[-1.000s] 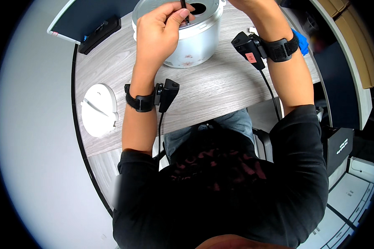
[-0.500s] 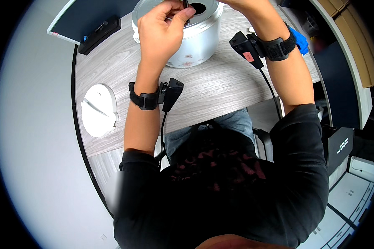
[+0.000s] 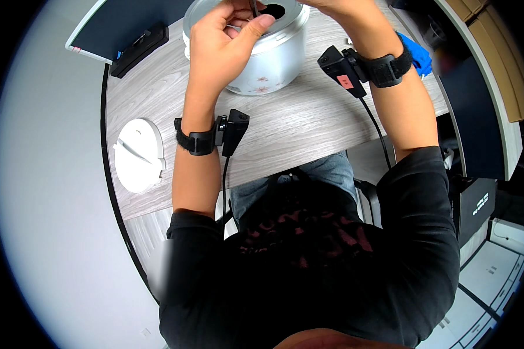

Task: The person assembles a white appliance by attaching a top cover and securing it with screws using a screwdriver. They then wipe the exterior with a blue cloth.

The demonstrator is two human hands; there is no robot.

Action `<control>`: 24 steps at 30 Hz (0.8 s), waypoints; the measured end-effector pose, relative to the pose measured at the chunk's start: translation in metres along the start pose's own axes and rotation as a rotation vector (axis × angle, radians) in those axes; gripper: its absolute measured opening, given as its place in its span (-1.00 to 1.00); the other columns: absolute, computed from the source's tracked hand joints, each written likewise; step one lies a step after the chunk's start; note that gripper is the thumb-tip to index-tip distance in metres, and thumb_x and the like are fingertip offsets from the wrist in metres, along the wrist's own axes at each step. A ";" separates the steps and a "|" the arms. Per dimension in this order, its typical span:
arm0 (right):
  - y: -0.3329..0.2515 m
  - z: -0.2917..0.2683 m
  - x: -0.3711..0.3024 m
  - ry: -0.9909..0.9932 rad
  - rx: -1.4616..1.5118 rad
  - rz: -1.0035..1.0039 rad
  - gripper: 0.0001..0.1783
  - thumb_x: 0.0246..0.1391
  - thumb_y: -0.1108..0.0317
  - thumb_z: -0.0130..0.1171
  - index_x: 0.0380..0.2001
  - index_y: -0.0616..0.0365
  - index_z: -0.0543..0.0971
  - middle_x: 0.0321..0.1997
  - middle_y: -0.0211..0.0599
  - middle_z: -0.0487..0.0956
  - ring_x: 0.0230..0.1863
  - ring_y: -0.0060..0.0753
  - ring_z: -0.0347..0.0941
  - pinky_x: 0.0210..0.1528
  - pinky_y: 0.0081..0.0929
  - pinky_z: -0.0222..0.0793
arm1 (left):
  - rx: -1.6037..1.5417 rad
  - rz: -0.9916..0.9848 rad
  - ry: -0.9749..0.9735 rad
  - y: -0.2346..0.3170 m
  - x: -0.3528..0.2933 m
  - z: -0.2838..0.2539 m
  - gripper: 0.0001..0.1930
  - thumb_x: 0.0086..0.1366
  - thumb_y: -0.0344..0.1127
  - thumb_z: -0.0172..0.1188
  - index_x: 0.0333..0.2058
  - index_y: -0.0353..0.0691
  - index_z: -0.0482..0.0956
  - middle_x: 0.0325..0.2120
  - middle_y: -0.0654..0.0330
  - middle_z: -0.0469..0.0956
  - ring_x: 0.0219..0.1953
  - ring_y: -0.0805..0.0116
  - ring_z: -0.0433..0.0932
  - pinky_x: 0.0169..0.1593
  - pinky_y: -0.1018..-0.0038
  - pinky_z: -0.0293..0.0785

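A round white pot (image 3: 273,64) with a small flower print stands at the far side of the table, cut off by the top edge. Its greyish top (image 3: 288,24) has a round dark opening (image 3: 273,11). Over that top, my left hand (image 3: 224,43) is closed, thumb against fingers, pinching a thin dark stick-like piece (image 3: 254,7) beside the opening. My right hand (image 3: 326,4) reaches the pot's far right rim; its fingers lie beyond the picture, so whether it holds anything is hidden. Each wrist wears a black strap with a small black device.
A white round lid-like disc (image 3: 138,156) lies on the wood-grain table (image 3: 273,125) at the left. A black box-shaped object (image 3: 140,51) sits by the dark panel at back left. Blue cloth (image 3: 416,55) is behind my right wrist. Cables trail from both wrist devices.
My left hand and forearm have shifted slightly left, and the dark piece has moved left and up with the hand. The pot and my right arm have also shifted a little left.
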State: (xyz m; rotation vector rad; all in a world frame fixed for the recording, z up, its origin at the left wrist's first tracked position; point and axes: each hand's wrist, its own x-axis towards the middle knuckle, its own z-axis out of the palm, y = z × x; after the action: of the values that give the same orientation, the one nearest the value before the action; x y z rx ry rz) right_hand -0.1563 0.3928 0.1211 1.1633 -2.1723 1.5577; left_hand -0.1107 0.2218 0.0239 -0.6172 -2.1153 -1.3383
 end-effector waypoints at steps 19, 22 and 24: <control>0.015 0.009 0.003 -0.022 0.238 -0.112 -0.64 0.02 0.38 0.51 -0.21 0.32 0.58 -0.42 -0.53 0.52 -0.42 -0.70 0.40 -0.38 -0.66 0.37 | -0.062 -0.012 -0.028 -0.003 -0.001 -0.003 -0.79 0.43 -0.32 0.26 -0.12 -0.37 0.68 -0.32 0.14 0.73 -0.22 0.45 0.66 -0.09 0.53 0.56; 0.000 0.016 -0.001 0.072 0.058 -0.062 -0.62 0.01 0.35 0.52 -0.21 0.30 0.55 -0.41 -0.53 0.52 -0.42 -0.67 0.42 -0.39 -0.65 0.38 | -0.041 -0.063 -0.012 -0.015 -0.002 -0.007 -0.78 0.41 -0.32 0.28 -0.13 -0.39 0.68 -0.34 0.13 0.72 -0.23 0.44 0.67 -0.10 0.53 0.56; 0.005 0.015 -0.001 0.016 0.253 -0.149 -0.62 0.08 0.37 0.46 -0.12 0.33 0.55 -0.34 -0.47 0.56 -0.36 -0.66 0.45 -0.31 -0.64 0.41 | -0.064 -0.066 -0.034 -0.015 0.000 -0.005 -0.78 0.42 -0.32 0.26 -0.14 -0.40 0.69 -0.34 0.14 0.72 -0.26 0.46 0.65 -0.12 0.54 0.56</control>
State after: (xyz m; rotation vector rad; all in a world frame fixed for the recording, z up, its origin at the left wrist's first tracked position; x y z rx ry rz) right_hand -0.1557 0.3804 0.1107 1.3458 -1.8693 1.8055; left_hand -0.1190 0.2111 0.0159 -0.6050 -2.1441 -1.4465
